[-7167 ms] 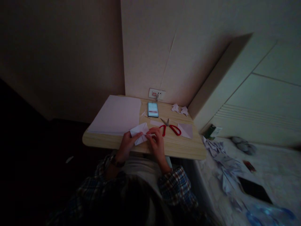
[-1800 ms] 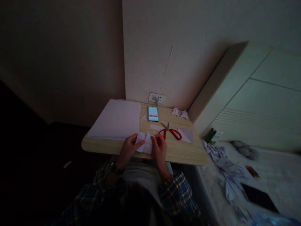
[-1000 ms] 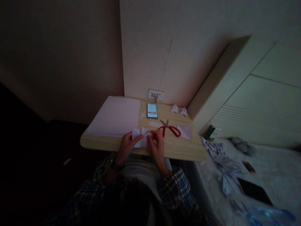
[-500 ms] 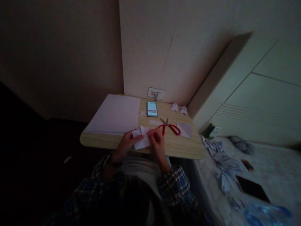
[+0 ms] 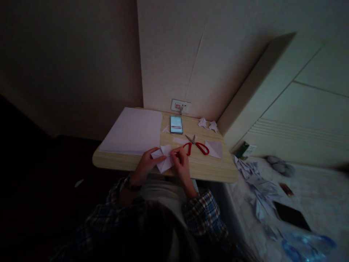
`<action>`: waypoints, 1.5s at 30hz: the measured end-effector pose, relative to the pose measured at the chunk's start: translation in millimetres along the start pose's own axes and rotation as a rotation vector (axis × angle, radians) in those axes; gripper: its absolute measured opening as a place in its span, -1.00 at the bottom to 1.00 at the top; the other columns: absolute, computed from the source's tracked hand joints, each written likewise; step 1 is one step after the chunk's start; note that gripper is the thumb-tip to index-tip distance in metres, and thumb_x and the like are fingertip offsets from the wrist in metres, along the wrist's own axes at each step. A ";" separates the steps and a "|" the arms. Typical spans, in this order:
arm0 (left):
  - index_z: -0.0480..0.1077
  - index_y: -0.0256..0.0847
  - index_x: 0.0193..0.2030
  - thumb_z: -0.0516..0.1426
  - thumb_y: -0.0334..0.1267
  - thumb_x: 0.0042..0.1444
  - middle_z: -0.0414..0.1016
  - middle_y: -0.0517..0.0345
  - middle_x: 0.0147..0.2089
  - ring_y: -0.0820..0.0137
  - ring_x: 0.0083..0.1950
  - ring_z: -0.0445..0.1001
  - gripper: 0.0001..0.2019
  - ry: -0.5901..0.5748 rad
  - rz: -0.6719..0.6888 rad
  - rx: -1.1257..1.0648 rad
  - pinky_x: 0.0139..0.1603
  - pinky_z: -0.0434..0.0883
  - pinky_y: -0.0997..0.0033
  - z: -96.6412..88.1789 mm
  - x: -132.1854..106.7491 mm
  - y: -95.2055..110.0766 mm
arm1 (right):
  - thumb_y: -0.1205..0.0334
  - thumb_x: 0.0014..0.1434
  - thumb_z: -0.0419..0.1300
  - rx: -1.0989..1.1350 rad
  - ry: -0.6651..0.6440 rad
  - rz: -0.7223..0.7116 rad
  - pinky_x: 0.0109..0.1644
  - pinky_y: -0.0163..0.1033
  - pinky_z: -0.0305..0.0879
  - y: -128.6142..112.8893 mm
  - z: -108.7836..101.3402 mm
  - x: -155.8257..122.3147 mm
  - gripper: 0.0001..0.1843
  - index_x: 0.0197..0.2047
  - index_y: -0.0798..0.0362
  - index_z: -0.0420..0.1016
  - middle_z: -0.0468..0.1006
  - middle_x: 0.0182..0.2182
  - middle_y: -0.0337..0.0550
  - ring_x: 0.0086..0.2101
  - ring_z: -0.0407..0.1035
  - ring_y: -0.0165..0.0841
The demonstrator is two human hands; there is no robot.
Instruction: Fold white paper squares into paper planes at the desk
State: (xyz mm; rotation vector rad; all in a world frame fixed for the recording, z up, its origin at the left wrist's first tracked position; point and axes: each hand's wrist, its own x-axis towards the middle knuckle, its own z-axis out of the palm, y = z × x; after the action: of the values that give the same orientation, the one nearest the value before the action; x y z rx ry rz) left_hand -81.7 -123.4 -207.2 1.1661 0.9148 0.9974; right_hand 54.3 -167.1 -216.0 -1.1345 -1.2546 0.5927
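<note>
A partly folded piece of white paper [image 5: 164, 165] is held between both hands at the table's front edge, creased and with a flap standing up. My left hand [image 5: 145, 165] is closed on its left side, thumb lying over the top. On the right side, the fingers of my right hand [image 5: 181, 162] pinch the paper's edge. Just beyond the right hand lie scissors [image 5: 201, 148] with red handles, their blades spread. A creased white paper square [image 5: 214, 149] rests to the right of them.
A stack of white paper [image 5: 133, 131] covers the table's [image 5: 212, 174] left side. A phone [image 5: 176, 124] with a lit screen stands at the back below a wall socket [image 5: 180, 106]. Folded paper shapes [image 5: 202, 123] sit back right. The bed [image 5: 321, 189] holds several paper pieces and a dark tablet-like slab [image 5: 291, 215].
The paper has turned and shifted slightly between my hands, its lower edge now coming to a point. Both hands keep their grip. The whole view has shifted a little.
</note>
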 end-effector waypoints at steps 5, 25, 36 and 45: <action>0.49 -0.29 -0.31 0.37 -0.07 -0.35 0.56 0.13 -0.39 0.31 -0.37 0.46 -0.56 0.067 0.037 0.078 -0.40 0.37 0.45 3.2 -1.1 3.0 | 0.20 0.12 0.13 -0.072 0.047 0.003 -0.22 -0.25 0.24 -4.4 1.8 -0.8 -0.92 -0.35 0.02 0.37 0.40 -0.39 -0.23 -0.32 0.31 -0.35; 0.55 -0.31 -0.33 0.34 -0.15 -0.32 0.58 0.11 -0.39 0.27 -0.36 0.47 -0.64 -0.038 -0.020 0.099 -0.35 0.38 0.40 2.1 -1.2 3.0 | 0.25 0.08 0.20 -0.122 0.136 0.015 -0.18 -0.25 0.19 4.6 1.8 -3.4 -0.74 -0.12 0.03 0.34 0.39 -0.28 -0.21 -0.31 0.25 -0.35; 0.51 -0.36 -0.27 0.32 -0.10 -0.28 0.56 0.13 -0.38 0.32 -0.36 0.45 -0.57 -0.070 0.000 0.176 -0.33 0.37 0.40 1.0 -0.9 3.6 | 0.23 0.13 0.16 -0.058 0.101 -0.057 -0.22 -0.26 0.19 6.1 0.9 -0.5 -0.92 -0.32 0.03 0.33 0.34 -0.36 -0.24 -0.33 0.23 -0.38; 0.53 -0.33 -0.28 0.32 0.01 -0.27 0.59 0.10 -0.33 0.24 -0.27 0.49 -0.53 -0.064 0.009 0.119 -0.23 0.40 0.37 2.3 -1.7 4.7 | 0.21 0.13 0.15 -0.045 0.104 -0.009 -0.24 -0.28 0.21 6.3 0.9 0.0 -0.90 -0.36 0.03 0.33 0.37 -0.40 -0.25 -0.35 0.26 -0.38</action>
State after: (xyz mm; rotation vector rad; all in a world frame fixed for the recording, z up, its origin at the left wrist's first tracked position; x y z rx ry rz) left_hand -80.7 -125.2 -202.1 1.2958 0.9282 0.9178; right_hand 54.8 -164.4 -221.7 -1.1819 -1.1883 0.4953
